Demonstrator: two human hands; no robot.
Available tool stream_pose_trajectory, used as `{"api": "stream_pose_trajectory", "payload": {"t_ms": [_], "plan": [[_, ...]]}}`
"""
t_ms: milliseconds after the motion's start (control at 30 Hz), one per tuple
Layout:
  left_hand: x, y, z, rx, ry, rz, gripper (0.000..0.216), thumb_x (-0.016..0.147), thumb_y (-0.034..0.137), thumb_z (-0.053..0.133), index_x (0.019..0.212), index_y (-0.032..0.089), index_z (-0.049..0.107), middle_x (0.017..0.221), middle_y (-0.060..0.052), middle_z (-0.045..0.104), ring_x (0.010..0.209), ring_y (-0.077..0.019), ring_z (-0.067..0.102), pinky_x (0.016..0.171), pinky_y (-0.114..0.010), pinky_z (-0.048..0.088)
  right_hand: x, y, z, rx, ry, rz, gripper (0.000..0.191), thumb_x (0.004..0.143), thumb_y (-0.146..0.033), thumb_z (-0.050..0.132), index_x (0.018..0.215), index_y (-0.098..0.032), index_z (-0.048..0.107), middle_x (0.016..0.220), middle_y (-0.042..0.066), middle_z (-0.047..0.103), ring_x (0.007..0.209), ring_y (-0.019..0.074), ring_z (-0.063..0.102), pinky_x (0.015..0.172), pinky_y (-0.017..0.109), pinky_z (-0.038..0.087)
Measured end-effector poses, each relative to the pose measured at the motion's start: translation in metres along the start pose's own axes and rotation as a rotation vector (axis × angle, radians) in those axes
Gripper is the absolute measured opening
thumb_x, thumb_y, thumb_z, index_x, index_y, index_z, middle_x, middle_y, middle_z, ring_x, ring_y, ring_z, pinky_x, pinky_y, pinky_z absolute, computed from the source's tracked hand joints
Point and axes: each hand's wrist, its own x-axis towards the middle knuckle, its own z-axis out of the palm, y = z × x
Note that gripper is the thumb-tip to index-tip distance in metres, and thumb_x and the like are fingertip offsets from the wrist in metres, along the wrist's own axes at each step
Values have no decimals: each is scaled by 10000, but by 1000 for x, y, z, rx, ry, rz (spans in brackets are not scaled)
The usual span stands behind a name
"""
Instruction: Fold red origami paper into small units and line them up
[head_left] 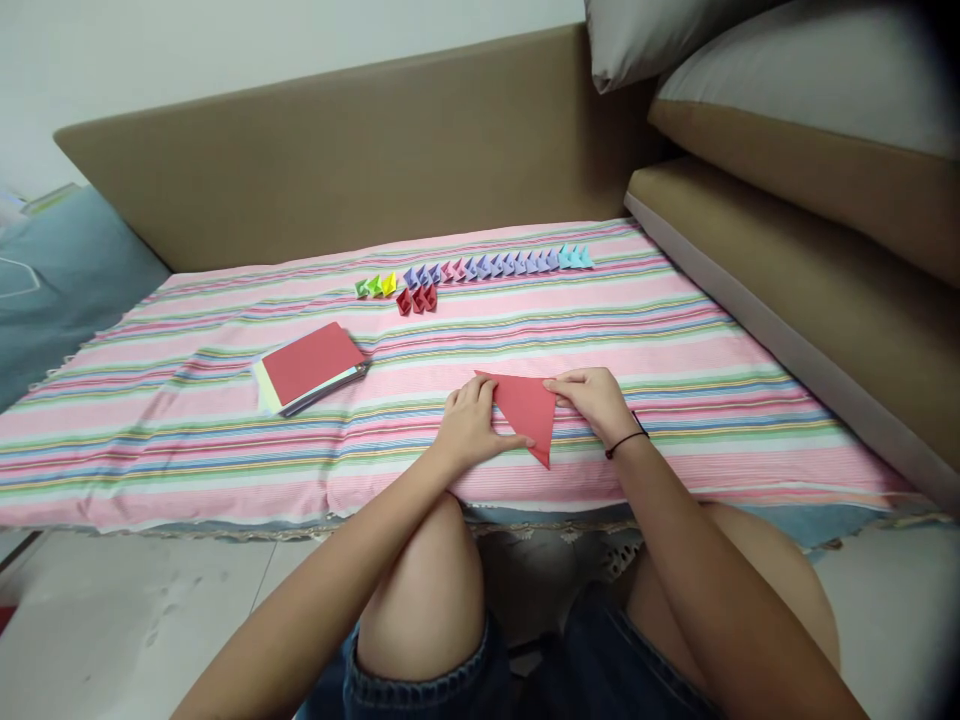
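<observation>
A red sheet of paper [526, 405], folded into a triangular shape, lies on the striped cloth in front of my knees. My left hand [472, 420] presses on its left side, fingertips at the upper left corner and thumb stretched down near the bottom point. With thumb and fingers, my right hand [592, 395] pinches the upper right corner. A black band circles my right wrist. Left of my hands is a stack of paper [313, 365] with a red sheet on top and paler sheets showing beneath.
Small folded paper pieces stand in a row [517, 264] toward the back: green, yellow, purple, pink and light blue. Several dark red pieces [417, 300] sit just before it. The striped cloth [225, 450] covers the seat. A brown backrest [360, 160] and stacked cushions [810, 270] border it.
</observation>
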Motion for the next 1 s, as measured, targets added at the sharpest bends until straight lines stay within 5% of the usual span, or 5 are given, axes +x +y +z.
{"api": "stream_pose_trajectory", "payload": {"t_ms": [300, 633, 867, 1000], "plan": [[7, -7, 0, -9, 12, -62, 310, 891, 302, 448, 1171, 184, 511, 1270, -105, 521, 1192, -239, 471, 984, -417, 353, 0, 0, 1, 15, 20, 3, 105, 582, -226, 758, 622, -145, 703, 593, 19, 691, 580, 144, 658, 571, 221, 549], [1, -4, 0, -27, -27, -13, 784, 678, 586, 652, 1279, 129, 443, 1330, -150, 465, 1213, -294, 449, 1031, -451, 334, 1, 2, 0, 39, 12, 2, 106, 583, -229, 762, 613, -148, 700, 628, 27, 699, 611, 149, 663, 579, 218, 550], [-3, -3, 0, -88, 10, -7, 749, 694, 559, 653, 1290, 162, 434, 1358, -154, 434, 1259, -316, 410, 1054, -468, 322, -4, -1, 0, 89, 3, -20, 178, 599, -253, 763, 718, -131, 712, 711, 57, 721, 657, 167, 676, 651, 267, 570], [-5, 1, -2, -353, 206, -151, 685, 736, 475, 655, 1293, 176, 394, 1414, -168, 340, 1339, -292, 313, 1083, -462, 297, -19, -17, 3, 153, 14, -74, 318, 643, -296, 749, 909, -129, 698, 762, 57, 726, 712, 173, 684, 718, 296, 573]]}}
